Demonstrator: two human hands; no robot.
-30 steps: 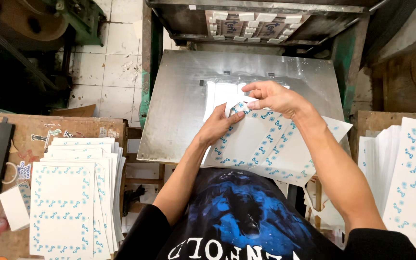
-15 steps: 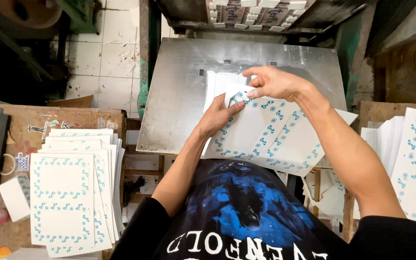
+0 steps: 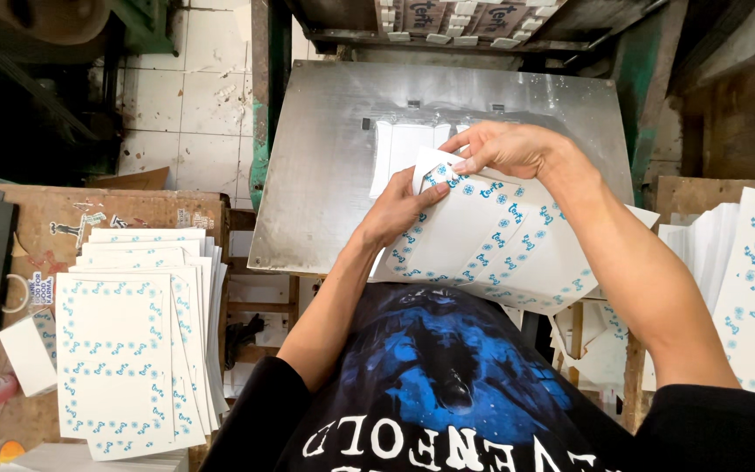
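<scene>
Both hands have crept toward the far edge of the metal plate (image 3: pixel 325 175) with the printed sheets (image 3: pixel 491 253): right hand (image 3: pixel 504 149) pinches the top sheet's far corner, left hand (image 3: pixel 399 210) flat under the near-left side, long axis running near-right.

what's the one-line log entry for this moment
left hand: steadies printed sheets | right hand: pinches top sheet corner | surface: metal plate

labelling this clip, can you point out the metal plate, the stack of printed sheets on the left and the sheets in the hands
metal plate (image 3: pixel 325 157), head view, bare left part of its surface
stack of printed sheets (image 3: pixel 115 350), head view, blank middle of the top sheet
sheets in the hands (image 3: pixel 482 240), head view, white middle of the fanned sheets
</scene>
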